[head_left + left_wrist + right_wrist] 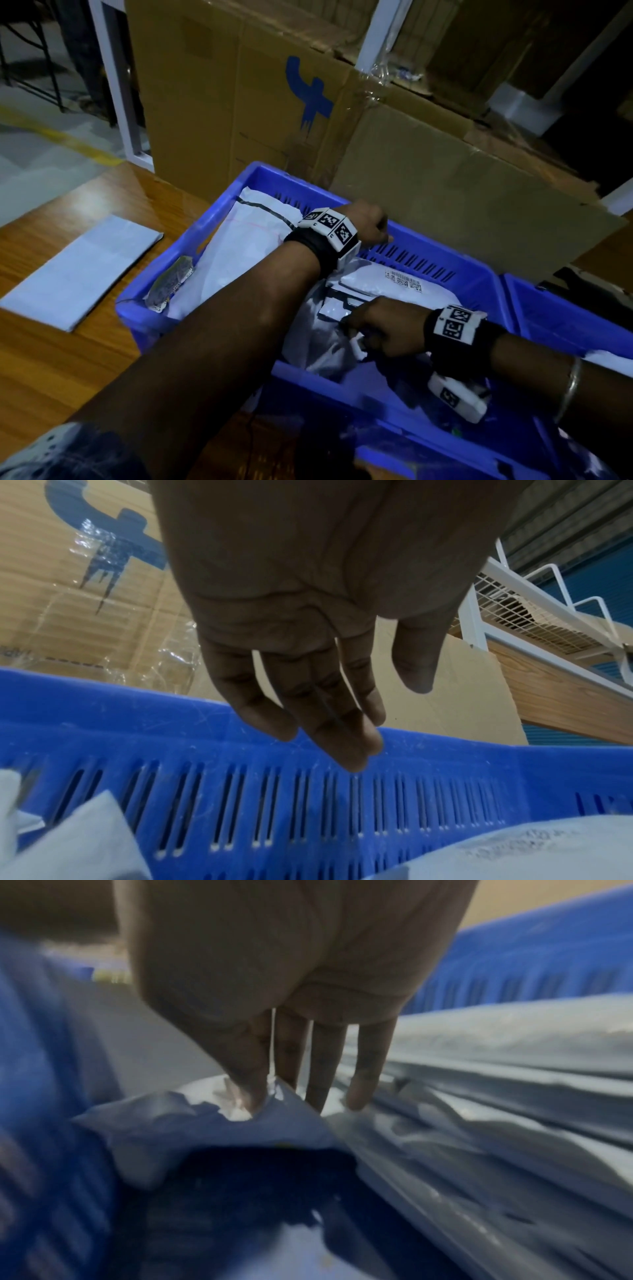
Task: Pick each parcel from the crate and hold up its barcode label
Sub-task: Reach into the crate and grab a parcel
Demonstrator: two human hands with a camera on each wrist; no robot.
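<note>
A blue slotted crate (212, 222) holds several white poly parcels. My right hand (370, 330) reaches in near the front and pinches the crumpled edge of a grey-white parcel (318, 342); in the right wrist view the thumb and forefinger of this hand (267, 1093) clamp that parcel's corner (192, 1123). Behind it lies a parcel with its barcode label (404, 282) facing up. My left hand (371, 224) hangs over the crate's far rim; in the left wrist view its fingers (342, 731) are straight, hold nothing and sit just above the slotted crate wall (137, 737).
A big white parcel (246, 246) and a small printed packet (171, 284) fill the crate's left side. A flat white envelope (82, 267) lies on the wooden table (51, 377). Cardboard boxes (222, 102) stand behind the crate. A second blue crate (565, 315) adjoins on the right.
</note>
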